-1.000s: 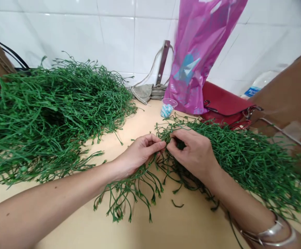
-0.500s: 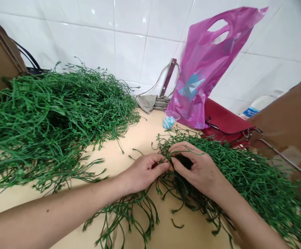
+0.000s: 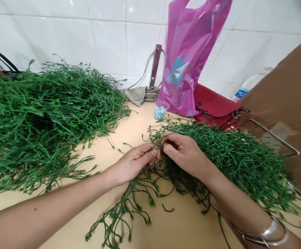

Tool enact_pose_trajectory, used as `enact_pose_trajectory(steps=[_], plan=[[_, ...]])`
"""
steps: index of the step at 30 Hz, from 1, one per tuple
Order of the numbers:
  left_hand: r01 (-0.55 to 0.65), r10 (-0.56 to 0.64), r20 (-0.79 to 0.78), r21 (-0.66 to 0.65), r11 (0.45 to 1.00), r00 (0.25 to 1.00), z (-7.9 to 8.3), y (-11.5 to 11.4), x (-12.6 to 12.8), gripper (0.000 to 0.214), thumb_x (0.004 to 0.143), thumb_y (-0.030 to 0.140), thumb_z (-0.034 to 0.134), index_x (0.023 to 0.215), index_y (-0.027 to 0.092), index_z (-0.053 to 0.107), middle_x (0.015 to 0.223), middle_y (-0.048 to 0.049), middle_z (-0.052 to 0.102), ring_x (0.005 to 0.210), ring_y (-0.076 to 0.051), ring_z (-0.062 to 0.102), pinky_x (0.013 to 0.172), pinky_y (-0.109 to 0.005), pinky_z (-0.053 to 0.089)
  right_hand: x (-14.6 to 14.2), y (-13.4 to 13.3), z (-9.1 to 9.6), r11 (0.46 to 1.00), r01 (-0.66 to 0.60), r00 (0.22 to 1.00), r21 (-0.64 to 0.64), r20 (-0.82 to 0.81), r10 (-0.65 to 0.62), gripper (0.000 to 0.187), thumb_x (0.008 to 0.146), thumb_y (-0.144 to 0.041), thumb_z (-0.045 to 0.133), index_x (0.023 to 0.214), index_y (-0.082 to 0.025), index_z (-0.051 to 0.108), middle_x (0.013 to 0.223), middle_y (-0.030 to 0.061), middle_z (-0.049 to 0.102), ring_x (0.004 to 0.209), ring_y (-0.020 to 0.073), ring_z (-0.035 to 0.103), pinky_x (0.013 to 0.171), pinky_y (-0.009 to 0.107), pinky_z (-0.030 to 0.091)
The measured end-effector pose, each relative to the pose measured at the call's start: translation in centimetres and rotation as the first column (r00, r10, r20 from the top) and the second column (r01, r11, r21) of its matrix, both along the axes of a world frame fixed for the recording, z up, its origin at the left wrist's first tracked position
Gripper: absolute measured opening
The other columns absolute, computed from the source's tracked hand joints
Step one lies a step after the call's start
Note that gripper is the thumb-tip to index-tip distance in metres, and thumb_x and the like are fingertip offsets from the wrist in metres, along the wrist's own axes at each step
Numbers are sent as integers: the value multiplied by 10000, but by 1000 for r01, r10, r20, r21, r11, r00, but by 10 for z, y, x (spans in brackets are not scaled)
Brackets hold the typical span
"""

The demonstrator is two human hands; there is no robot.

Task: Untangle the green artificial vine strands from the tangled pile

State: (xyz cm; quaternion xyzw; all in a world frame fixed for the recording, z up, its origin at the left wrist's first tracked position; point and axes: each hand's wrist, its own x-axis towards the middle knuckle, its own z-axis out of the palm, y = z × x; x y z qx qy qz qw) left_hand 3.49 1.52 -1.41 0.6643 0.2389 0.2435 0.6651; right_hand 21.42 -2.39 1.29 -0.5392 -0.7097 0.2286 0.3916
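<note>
- You are pinching the top of a green sprig (image 3: 129, 204) with your left hand (image 3: 133, 162). The thumb and forefinger are pressing together on it, and the other fingers are curling loosely underneath.
- Your right hand (image 3: 185, 154) is meeting the left fingertip to fingertip, with thumb and forefinger closing on the same top end of the sprig. The remaining fingers are bending inward over the stems below.
- The green sprig is hanging from that pinch and trailing toward the near edge of the tabletop (image 3: 187, 228). Its thin branches are fanning out across the bare surface around the middle.
- Your right wrist is resting on the smaller heap of stems (image 3: 238, 159), which is spreading toward the right edge. A silver bangle (image 3: 267, 235) is sitting on that forearm.
- The larger heap of stems (image 3: 41, 114) is filling the left side of the tabletop, well apart from both hands.
- Along the far edge, against the tiled wall, a pink plastic bag (image 3: 189, 52) is standing upright, with a red purse (image 3: 215, 105) lying just beside it on the right.
- A small clear cup (image 3: 161, 110) holding pale blue bits is standing in front of the bag, near a grey cloth (image 3: 140, 94).
- A brown cardboard box (image 3: 282, 97) is rising at the right edge.
</note>
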Motion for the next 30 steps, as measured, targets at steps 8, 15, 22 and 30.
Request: enact_pose_trajectory(steps=[8,15,22,30], plan=[[-48,49,14,-77,996,999,-3,-2,3,251,876,365,645,996,159,564,723,32,584,671,-112,518,645,-234,395,13,-6,10,994,62,994,95,80,-70,73,766,-172,521,747,-205,584,745,1,598,723,164,552,656,274,423],[10,-16,-47,-124,992,999,4,1,0,241,822,361,708,797,158,580,721,9,627,673,-110,542,645,-233,396,9,-9,10,983,8,975,-183,-217,-49,155,870,-242,475,762,-215,582,720,-6,635,715,160,598,698,283,480],[-101,101,-67,2,995,993,9,-1,-1,334,886,479,626,1023,182,561,815,28,522,624,-96,423,532,-216,333,7,-14,9,967,-41,990,-250,-140,6,151,895,-307,536,797,-210,597,708,-18,604,690,153,577,642,264,466],[-46,88,-140,282,958,986,10,4,-5,255,959,374,502,787,190,536,697,39,446,664,-119,398,602,-231,323,-11,-19,1,992,-78,996,-98,-45,74,127,905,-168,498,851,-204,608,787,-17,616,732,140,546,652,238,444]])
